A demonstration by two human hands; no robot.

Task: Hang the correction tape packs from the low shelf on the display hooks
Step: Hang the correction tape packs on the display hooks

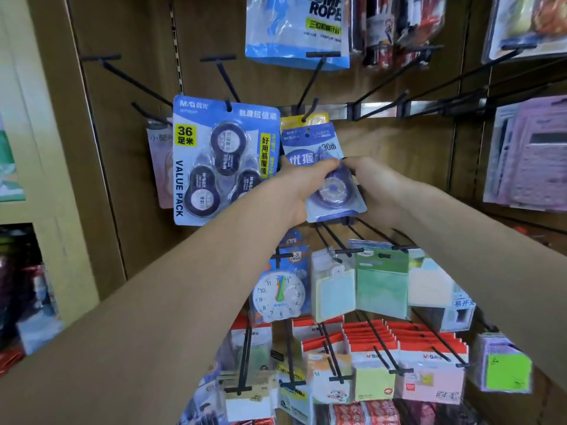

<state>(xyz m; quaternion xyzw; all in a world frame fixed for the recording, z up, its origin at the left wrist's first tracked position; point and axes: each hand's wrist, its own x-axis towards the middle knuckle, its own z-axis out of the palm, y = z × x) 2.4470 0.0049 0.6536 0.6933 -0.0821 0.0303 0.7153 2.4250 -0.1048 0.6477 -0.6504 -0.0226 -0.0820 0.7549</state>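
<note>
You are gripping 30m pack [329, 176] with left hand [302, 191] and right hand [372, 182], right of value pack [221, 161], threading onto hook [309, 111]; low shelf unseen, remainder unknown.

A small blue correction tape pack [325, 167], marked 30m, with a clear blister over a purple round dispenser, was held upright between both hands, its punched top at the tip of a black display hook [310, 110] just above them. A yellow-topped pack [302, 119] hung behind it on that hook. Left of the hands hung a large blue value pack [225, 162] of three dark dispensers.
</note>
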